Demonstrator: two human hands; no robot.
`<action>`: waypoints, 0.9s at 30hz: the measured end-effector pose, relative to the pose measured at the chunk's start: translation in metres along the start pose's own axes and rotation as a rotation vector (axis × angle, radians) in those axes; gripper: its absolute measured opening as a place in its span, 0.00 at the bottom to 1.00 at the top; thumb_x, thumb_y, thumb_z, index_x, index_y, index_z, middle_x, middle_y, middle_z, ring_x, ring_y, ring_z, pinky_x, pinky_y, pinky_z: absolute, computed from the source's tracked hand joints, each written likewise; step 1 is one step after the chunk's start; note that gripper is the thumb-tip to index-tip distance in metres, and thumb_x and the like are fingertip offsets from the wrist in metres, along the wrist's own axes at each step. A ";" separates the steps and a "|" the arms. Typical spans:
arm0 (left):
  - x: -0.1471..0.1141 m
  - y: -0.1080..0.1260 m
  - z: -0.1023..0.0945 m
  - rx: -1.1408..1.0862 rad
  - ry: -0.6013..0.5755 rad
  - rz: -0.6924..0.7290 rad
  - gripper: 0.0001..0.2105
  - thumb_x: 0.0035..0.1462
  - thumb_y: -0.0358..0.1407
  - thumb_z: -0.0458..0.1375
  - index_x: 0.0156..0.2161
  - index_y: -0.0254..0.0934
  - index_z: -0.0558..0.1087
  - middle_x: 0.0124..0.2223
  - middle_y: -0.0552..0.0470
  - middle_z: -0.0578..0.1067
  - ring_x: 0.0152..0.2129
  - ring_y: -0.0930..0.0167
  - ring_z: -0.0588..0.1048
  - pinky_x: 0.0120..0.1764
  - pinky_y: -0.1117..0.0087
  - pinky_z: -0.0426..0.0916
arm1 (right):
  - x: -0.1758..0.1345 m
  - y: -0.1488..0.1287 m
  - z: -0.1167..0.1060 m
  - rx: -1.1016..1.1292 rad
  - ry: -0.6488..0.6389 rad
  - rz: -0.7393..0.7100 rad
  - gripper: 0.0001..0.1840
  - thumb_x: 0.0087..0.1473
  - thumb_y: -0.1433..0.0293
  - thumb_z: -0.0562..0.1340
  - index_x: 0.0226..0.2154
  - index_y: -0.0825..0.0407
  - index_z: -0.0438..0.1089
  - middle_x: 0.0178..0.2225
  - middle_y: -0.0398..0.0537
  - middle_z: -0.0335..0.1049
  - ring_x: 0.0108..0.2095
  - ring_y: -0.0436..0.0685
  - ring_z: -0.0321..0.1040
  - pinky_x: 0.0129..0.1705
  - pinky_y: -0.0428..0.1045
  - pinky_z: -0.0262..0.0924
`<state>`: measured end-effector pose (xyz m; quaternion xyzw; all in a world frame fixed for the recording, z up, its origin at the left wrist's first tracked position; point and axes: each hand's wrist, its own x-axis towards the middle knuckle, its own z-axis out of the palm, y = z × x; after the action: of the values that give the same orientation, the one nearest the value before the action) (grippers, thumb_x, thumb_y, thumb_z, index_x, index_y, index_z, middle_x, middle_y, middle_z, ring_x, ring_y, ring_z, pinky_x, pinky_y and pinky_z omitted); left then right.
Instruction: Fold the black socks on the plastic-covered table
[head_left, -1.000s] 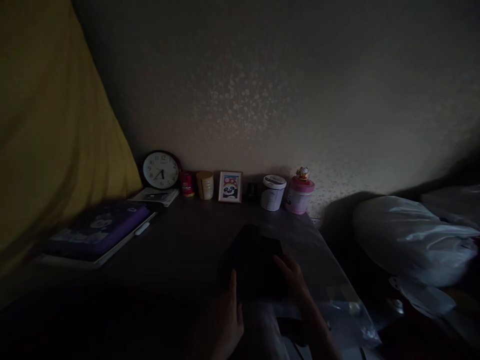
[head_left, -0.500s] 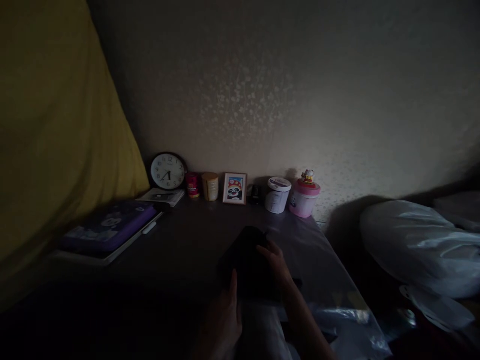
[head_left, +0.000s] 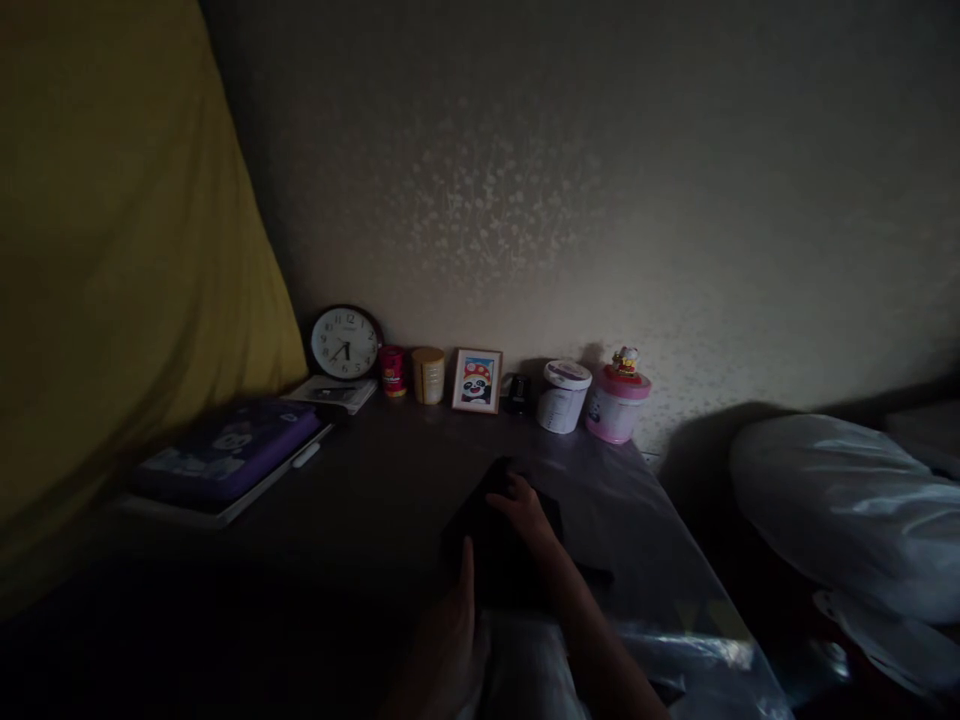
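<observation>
A dark black item (head_left: pixel 499 560), soft-looking and flat, lies in front of me over the table's near part. The dimness hides its kind; a thin strap-like end (head_left: pixel 596 575) sticks out at its right. My left hand (head_left: pixel 454 620) is at its near left edge, one finger pointing up along it and the others hidden. Reaching across the top, my right hand (head_left: pixel 521 508) has its fingers bent onto the item near the far edge. A pale, blurred surface (head_left: pixel 529 665) shows between my forearms.
Along the wall stand a round clock (head_left: pixel 346 343), a red can (head_left: pixel 392 371), a yellowish jar (head_left: pixel 429 376), a panda picture frame (head_left: pixel 477 381), a white tub (head_left: pixel 563 397) and a pink tub (head_left: pixel 616 405). A purple case (head_left: pixel 232 455) lies left; a plastic bag (head_left: pixel 840 510) bulges right of the table.
My right hand has shifted left, from the item's right edge onto its top. The strap-like end at the right shows more. The view has moved slightly.
</observation>
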<state>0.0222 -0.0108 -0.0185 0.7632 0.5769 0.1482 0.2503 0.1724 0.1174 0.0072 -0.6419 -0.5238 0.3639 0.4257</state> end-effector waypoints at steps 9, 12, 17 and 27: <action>-0.001 0.009 -0.007 0.125 -0.086 0.014 0.36 0.58 0.28 0.46 0.65 0.48 0.32 0.57 0.47 0.69 0.44 0.69 0.74 0.46 0.71 0.65 | 0.000 -0.009 0.009 -0.115 -0.064 -0.032 0.32 0.39 0.70 0.66 0.50 0.55 0.64 0.34 0.47 0.73 0.34 0.57 0.72 0.29 0.47 0.66; 0.001 0.008 -0.007 0.129 -0.087 0.043 0.36 0.57 0.25 0.45 0.65 0.51 0.35 0.58 0.48 0.68 0.44 0.70 0.74 0.44 0.72 0.66 | -0.003 -0.012 0.015 -0.107 -0.105 -0.064 0.31 0.40 0.72 0.65 0.50 0.52 0.63 0.27 0.41 0.72 0.26 0.53 0.70 0.21 0.43 0.61; 0.001 0.004 -0.005 0.098 -0.062 0.022 0.39 0.56 0.24 0.46 0.65 0.51 0.31 0.57 0.47 0.69 0.39 0.70 0.76 0.40 0.72 0.68 | -0.006 -0.018 0.019 -0.257 -0.134 -0.173 0.23 0.42 0.74 0.64 0.45 0.54 0.67 0.25 0.41 0.72 0.26 0.52 0.70 0.24 0.43 0.59; 0.001 0.003 -0.001 -0.011 -0.032 -0.082 0.37 0.57 0.30 0.48 0.66 0.40 0.32 0.54 0.46 0.72 0.43 0.72 0.75 0.44 0.75 0.65 | -0.038 -0.012 -0.009 -0.190 -0.377 -0.560 0.11 0.56 0.67 0.57 0.40 0.48 0.73 0.36 0.42 0.75 0.36 0.53 0.71 0.37 0.46 0.63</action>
<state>0.0246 -0.0099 -0.0158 0.7400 0.6026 0.1287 0.2696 0.1696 0.0799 0.0228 -0.4316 -0.7803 0.2949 0.3432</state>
